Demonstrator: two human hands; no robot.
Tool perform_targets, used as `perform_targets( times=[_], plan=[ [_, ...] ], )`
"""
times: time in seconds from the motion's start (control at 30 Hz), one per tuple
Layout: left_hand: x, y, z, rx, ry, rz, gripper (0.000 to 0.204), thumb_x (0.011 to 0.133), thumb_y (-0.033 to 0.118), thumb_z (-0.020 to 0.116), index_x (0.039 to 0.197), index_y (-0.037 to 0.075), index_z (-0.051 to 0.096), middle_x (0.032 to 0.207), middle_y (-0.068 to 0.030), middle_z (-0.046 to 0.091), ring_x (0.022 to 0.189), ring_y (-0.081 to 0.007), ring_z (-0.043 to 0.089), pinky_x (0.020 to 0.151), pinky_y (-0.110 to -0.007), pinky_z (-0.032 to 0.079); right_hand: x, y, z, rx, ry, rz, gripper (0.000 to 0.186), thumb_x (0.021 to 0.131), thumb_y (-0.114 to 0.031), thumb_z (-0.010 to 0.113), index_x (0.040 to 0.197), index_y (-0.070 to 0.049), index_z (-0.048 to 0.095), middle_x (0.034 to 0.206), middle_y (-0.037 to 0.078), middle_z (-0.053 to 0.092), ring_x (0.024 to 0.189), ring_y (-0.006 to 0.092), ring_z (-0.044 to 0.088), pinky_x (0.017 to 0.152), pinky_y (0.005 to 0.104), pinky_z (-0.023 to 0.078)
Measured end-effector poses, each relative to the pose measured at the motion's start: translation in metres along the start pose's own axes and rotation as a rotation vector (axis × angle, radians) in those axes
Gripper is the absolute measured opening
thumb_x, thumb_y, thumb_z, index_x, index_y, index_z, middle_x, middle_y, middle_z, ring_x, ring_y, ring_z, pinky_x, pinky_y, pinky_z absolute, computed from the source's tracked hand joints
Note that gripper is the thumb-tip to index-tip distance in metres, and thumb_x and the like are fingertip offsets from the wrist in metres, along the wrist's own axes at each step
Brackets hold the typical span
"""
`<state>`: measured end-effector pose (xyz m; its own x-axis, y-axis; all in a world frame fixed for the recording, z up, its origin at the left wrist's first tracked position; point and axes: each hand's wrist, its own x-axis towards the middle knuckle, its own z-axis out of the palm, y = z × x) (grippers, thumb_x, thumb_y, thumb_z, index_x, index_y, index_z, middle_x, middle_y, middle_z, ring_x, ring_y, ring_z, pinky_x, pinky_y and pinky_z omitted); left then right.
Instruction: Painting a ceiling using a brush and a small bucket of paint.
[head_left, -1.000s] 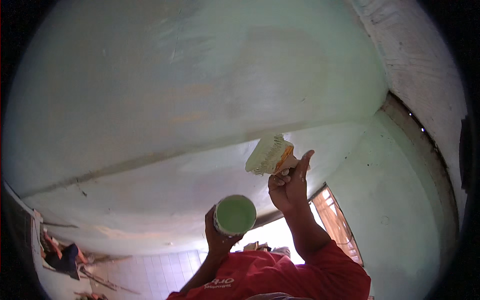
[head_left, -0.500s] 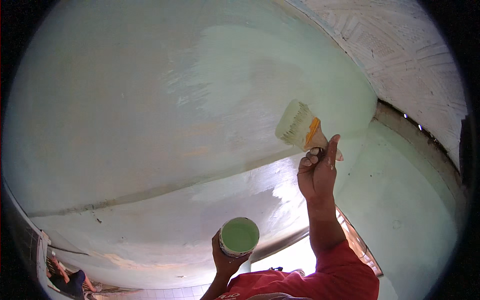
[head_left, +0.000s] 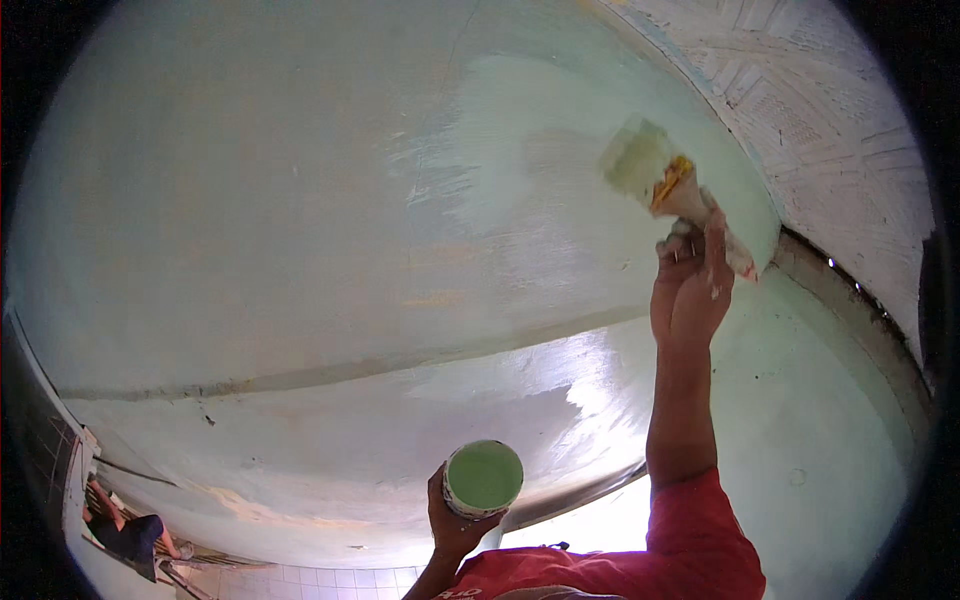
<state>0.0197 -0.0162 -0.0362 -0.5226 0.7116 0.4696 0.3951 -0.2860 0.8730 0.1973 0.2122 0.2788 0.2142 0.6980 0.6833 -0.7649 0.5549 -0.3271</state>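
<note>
My right hand (head_left: 690, 262) is raised at the right, its fingers wrapped round the handle of a wide paintbrush (head_left: 688, 190). The brush's bristles, coated in pale green and blurred by motion, lie over the wall; whether they touch it I cannot tell. Low in the middle, my left hand (head_left: 452, 518) grips a small round can of paint (head_left: 484, 478) from its left side. Light green paint shows inside through the open top. Around the brush the wall (head_left: 520, 110) carries fresh pale green strokes, with a duller greyish surface to the left.
A ledge (head_left: 330, 376) crosses the wall below the brush. The patterned white ceiling (head_left: 800, 80) meets it at upper right, and a green side wall (head_left: 810, 390) stands at right. Bright light enters a window (head_left: 590, 525). Another person (head_left: 130, 535) is at far lower left.
My right hand and the paintbrush have moved up and to the right, the arm stretching further. The left hand still holds the can. The whole view has shifted slightly.
</note>
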Motion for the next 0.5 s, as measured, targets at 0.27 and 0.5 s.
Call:
perform_targets(
  times=[0.27,0.5],
  plan=[
    [0.007,0.006,0.002,-0.058,-0.025,-0.053,0.103,0.054,0.020,0.097,0.138,0.002,0.041,0.126,-0.0156,0.055,0.117,-0.0292,0.058,0.098,-0.042,0.049,0.064,0.008,0.074,0.038,-0.119,-0.071,0.045,0.101,-0.028,0.060,0.130,0.005,0.051,0.124,0.015,0.056,0.110,0.0220,0.060,0.093,0.0328,0.053],
    [0.010,0.001,0.003,-0.076,-0.084,-0.028,0.102,0.055,0.022,0.097,0.138,0.002,0.040,0.125,-0.0148,0.056,0.115,-0.0278,0.058,0.097,-0.041,0.049,0.111,0.020,0.138,-0.096,0.020,-0.137,0.021,0.088,-0.014,0.074,0.090,0.005,0.066,0.082,0.010,0.067,0.074,0.0190,0.063,0.067,0.0324,0.050]
  ],
)
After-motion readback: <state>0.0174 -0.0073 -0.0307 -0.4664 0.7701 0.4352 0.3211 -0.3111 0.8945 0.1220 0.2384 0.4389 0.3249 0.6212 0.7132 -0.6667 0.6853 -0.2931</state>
